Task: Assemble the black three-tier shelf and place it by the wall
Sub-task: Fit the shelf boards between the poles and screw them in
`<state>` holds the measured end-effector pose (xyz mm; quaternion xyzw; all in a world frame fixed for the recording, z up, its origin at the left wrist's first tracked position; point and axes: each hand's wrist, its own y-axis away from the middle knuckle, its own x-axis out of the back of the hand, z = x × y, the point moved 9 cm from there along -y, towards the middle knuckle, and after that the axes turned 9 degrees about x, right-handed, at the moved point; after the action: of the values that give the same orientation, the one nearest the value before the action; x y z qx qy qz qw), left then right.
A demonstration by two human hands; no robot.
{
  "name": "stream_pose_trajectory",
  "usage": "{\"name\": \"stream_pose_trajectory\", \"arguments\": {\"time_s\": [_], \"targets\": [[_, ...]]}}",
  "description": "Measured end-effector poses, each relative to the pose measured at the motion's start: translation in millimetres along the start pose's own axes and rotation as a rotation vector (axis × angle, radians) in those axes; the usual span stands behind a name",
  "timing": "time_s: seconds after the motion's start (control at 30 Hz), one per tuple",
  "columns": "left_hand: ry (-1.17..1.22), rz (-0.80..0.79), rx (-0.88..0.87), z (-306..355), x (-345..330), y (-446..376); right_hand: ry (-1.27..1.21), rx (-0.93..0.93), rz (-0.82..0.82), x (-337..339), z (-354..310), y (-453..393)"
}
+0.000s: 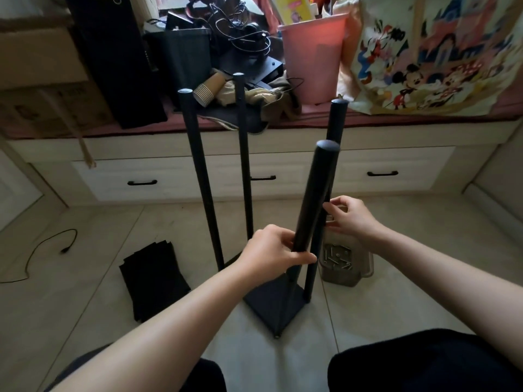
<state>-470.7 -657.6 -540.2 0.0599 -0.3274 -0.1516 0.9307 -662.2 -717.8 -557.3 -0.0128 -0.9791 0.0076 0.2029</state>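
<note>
A black square shelf board (pixel 271 305) lies on the tiled floor with several black poles standing up from it. My left hand (pixel 273 254) grips the nearest pole (pixel 314 199) low down. My right hand (pixel 349 217) holds the right rear pole (pixel 335 120) with its fingertips, about halfway up. Two more poles, the left pole (pixel 198 165) and the far pole (pixel 243 154), stand upright on the left. A stack of black boards (pixel 154 278) lies on the floor to the left.
A small clear box of screws (pixel 343 264) sits on the floor right of the board. Behind is a low drawer cabinet (pixel 283 176) topped with clutter: a pink bin (pixel 314 58), a cartoon bag (pixel 424 58), cardboard boxes (pixel 42 89). A black cable (pixel 42 250) lies left.
</note>
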Motion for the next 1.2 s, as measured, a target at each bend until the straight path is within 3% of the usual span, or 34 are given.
{"name": "stream_pose_trajectory", "arguments": {"time_s": [0.23,0.4,0.47,0.57,0.67,0.77,0.9,1.2], "targets": [[0.132,-0.054,-0.018,-3,-1,-4,-0.066,-0.005,-0.023,-3,3,0],[0.013,-0.163,-0.012,-6,7,-10,0.130,-0.059,-0.092,-5,5,6],[-0.041,-0.094,0.038,-14,33,-16,0.277,-0.107,-0.224,-13,5,16],[-0.170,0.088,0.247,-53,87,-23,0.498,-0.149,-0.564,-40,5,43],[-0.280,0.123,0.575,-105,123,-8,0.382,-0.123,-0.732,-64,-8,65],[-0.198,0.261,0.661,-128,152,4,0.241,-0.068,-0.694,-71,-28,68],[0.133,0.535,0.421,-122,182,4,0.291,0.026,-0.653,-72,-39,63],[0.359,0.597,0.348,-123,189,8,0.351,0.227,-0.471,-70,-62,59]]}}
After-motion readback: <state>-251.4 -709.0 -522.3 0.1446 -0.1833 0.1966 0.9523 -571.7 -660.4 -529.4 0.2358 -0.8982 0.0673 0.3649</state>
